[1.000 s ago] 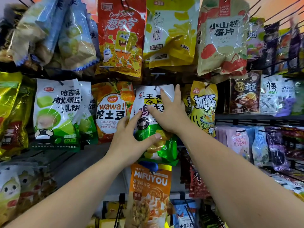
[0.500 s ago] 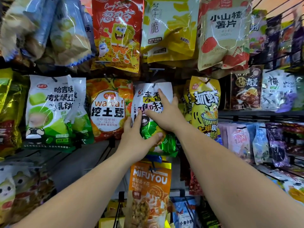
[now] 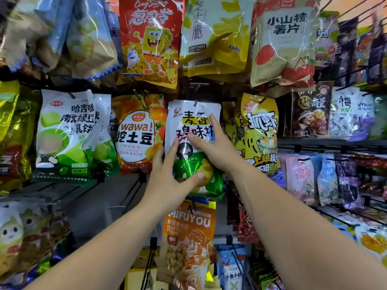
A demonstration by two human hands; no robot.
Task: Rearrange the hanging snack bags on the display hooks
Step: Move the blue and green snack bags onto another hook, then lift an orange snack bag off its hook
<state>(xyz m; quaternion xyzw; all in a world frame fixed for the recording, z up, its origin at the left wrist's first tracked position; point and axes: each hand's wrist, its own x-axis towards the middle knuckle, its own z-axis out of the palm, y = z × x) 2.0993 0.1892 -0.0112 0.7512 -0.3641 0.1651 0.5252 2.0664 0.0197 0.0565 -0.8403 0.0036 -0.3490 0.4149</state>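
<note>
A white and green snack bag (image 3: 185,115) hangs in the middle row of the display, its top hole on a thin metal hook (image 3: 195,103). My left hand (image 3: 167,181) lies on the bag's lower left, with the thumb stretched across the green part and straight fingers along its left edge. Over the printed middle of the bag my right hand (image 3: 216,148) rests flat, fingers pointing up towards the top right corner. Both hands touch the bag's front.
An orange "wawa!" bag (image 3: 136,132) hangs to the left and a yellow bag (image 3: 260,130) to the right. An orange MIFUYOU bag (image 3: 188,233) hangs just below and a red cartoon bag (image 3: 150,38) above. Bare hooks stick out of the grey panel (image 3: 98,208) at lower left.
My right hand has slid from the bag's top right corner down onto its middle. The left hand stays on the lower part. The view has shifted slightly.
</note>
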